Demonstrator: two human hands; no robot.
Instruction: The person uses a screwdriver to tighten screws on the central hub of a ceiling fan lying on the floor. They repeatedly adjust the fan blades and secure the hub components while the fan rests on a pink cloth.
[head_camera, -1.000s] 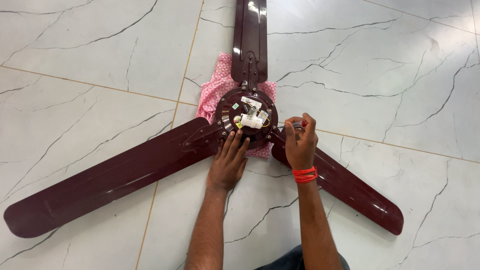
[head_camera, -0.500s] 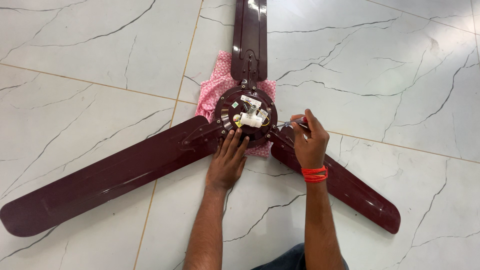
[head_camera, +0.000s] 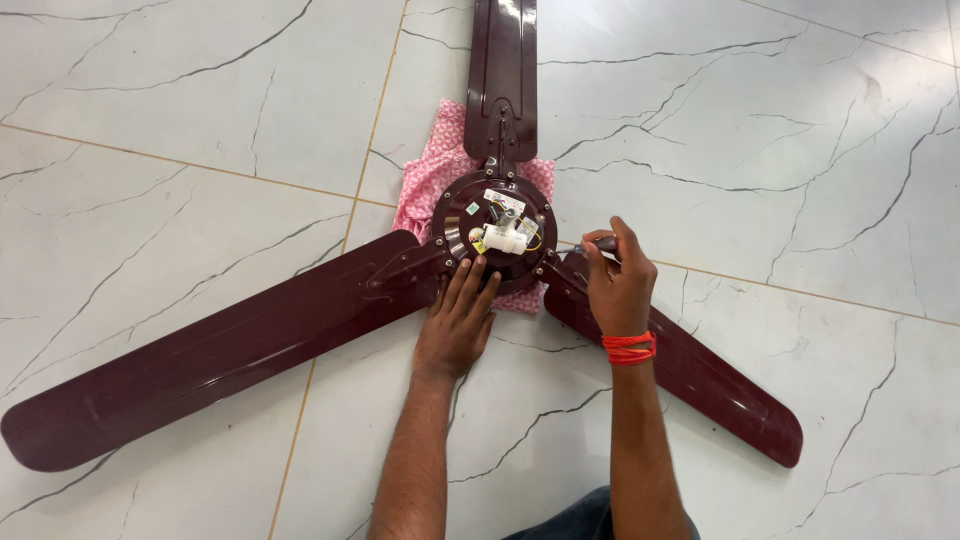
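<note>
A dark maroon three-blade ceiling fan lies on the floor, its round motor hub (head_camera: 495, 232) facing up with white parts and wires at the middle. My left hand (head_camera: 458, 318) rests flat with fingers spread, fingertips touching the hub's lower rim. My right hand (head_camera: 618, 280), a red thread around its wrist, sits over the root of the right blade (head_camera: 690, 365) and is closed on a thin screwdriver (head_camera: 592, 245) whose tip points left towards the hub's right edge.
A pink patterned cloth (head_camera: 428, 185) lies under the hub. One blade (head_camera: 210, 345) stretches to the lower left, another blade (head_camera: 502, 70) runs off the top. The floor is white marble-look tile (head_camera: 780, 150) with brown grout lines. My dark trousers (head_camera: 580, 515) show at the bottom.
My right hand has shifted slightly right and down from the hub, now gripping the screwdriver sideways. My left hand stays on the hub's rim. The view has barely moved.
</note>
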